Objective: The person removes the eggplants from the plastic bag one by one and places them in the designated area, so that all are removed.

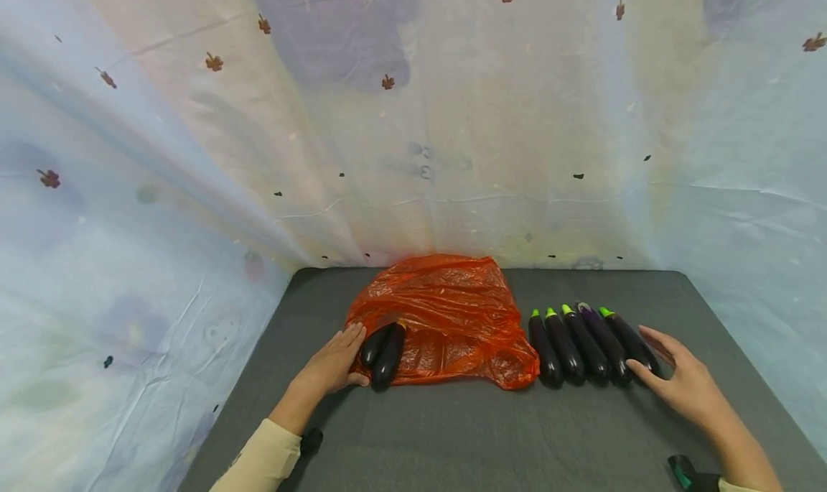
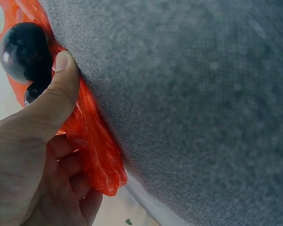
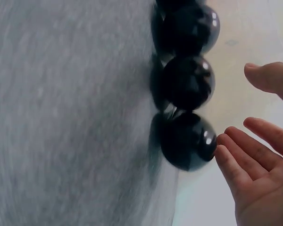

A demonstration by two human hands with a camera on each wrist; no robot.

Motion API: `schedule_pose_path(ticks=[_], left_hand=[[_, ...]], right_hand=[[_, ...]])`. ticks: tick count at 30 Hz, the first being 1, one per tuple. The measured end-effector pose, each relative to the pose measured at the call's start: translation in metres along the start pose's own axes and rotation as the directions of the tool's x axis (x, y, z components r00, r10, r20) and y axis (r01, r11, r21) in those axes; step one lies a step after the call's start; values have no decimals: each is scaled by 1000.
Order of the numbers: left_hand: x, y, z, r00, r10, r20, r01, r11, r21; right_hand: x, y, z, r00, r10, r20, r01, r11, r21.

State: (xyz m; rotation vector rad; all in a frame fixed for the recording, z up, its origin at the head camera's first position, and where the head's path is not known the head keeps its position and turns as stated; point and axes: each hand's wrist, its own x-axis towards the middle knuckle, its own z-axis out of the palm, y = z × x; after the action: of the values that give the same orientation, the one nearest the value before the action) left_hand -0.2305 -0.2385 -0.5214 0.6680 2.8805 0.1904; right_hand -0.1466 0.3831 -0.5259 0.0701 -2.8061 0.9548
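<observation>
My left hand holds the left edge of a thin red plastic bag, its thumb on the near side and its fingertips partly hidden by the bag. Two dark eggplants lie side by side at the bag, right next to that hand; their round ends show by the thumb in the left wrist view. On the right, my right hand is spread around the outermost eggplant, thumb on one side and fingers on the other. Its fingers appear loosely extended near the eggplant's round end in the right wrist view.
More eggplants lie in a row between the bag and my right hand, green stems pointing away. All rest on a dark grey cloth-covered table. A pale patterned sheet hangs behind the table and along its sides.
</observation>
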Motion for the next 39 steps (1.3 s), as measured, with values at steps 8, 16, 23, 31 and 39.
schedule_pose_path(ticks=[8,16,23,31,39], left_hand=[[-1,0,0,1000,3,3,-3,1000,-2],[-2,1,-2,1000,1,4,-1,1000,-11],[-3,3,-2,1000,4,-1,-4,1000,-3],[-3,2,-1,1000,13,-18,-13,1000,-18],[-3,1,0,999,18,-26,-18,1000,2]], right_hand=[[0,-23,7,996,-74,-42,75,997,0],[2,-44,19,988,-146,-42,147,989,15],[6,-60,24,974,-217,-58,220,975,35],[9,-81,41,930,-355,-91,361,931,58],[13,-101,58,909,-413,-43,416,906,81]])
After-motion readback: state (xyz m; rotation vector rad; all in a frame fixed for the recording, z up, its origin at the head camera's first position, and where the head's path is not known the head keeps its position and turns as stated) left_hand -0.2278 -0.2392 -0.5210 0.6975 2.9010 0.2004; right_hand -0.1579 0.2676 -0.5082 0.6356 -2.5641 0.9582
